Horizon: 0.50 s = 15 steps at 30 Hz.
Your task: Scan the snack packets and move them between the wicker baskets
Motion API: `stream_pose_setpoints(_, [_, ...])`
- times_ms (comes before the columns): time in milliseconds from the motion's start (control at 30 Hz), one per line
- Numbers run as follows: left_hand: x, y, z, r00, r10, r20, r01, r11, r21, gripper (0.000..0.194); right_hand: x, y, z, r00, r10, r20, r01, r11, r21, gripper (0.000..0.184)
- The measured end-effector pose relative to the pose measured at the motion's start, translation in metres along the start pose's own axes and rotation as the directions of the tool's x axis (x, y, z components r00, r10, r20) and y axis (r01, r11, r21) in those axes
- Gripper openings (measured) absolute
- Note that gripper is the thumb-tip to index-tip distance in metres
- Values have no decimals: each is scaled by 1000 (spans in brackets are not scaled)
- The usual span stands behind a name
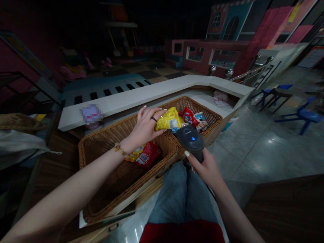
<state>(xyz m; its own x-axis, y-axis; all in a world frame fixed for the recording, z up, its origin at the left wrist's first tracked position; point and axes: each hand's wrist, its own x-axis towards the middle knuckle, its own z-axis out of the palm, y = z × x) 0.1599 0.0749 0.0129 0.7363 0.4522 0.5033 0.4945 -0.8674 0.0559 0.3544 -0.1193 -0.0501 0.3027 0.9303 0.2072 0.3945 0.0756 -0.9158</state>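
My left hand (149, 123) is closed on a yellow snack packet (169, 119), whose barcode faces up toward me. It holds the packet above the line where two wicker baskets meet. In my right hand (205, 165) is a dark barcode scanner (189, 138) with a blue light on top, its head just below and right of the packet. The right basket (211, 113) holds a red snack packet (189, 116) and a blue-and-white packet (201, 121). Inside the left basket (101, 145) lie a red packet (148, 155) and yellow packets (138, 152), partly under my left wrist.
A white counter ledge (152, 91) runs behind the baskets, with a blurred purple item (91, 113) at its left. To the left lies a whitish cloth bag (20, 146). Blue stools (303, 113) stand on the tiled floor at right. My legs (174, 192) are below the baskets.
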Motion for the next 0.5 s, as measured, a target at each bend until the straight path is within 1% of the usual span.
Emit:
stream_pose_setpoints(100, [-9, -8, -1, 1000, 29, 0, -29, 999, 13, 75, 4, -2, 4, 1000, -11, 8, 11, 1000, -15, 30])
stream_pose_setpoints(233, [-9, -20, -1, 998, 50, -34, -50, 999, 4, 62, 8, -8, 9, 999, -48, -2, 47, 997, -59, 29])
stream_pose_setpoints(300, [-8, -24, 0, 998, 52, -22, -52, 998, -20, 65, 8, -10, 11, 998, -65, -6, 64, 995, -73, 28])
stream_pose_setpoints(400, [-9, -29, 7, 995, 51, 86, -47, 998, -47, 70, 6, -8, 14, 998, -55, 11, 55, 997, -56, 29])
stream_pose_setpoints(500, [-10, -33, 19, 981, 27, 190, -20, 999, -40, 62, 4, -3, 14, 999, -31, 16, 31, 999, -30, 32])
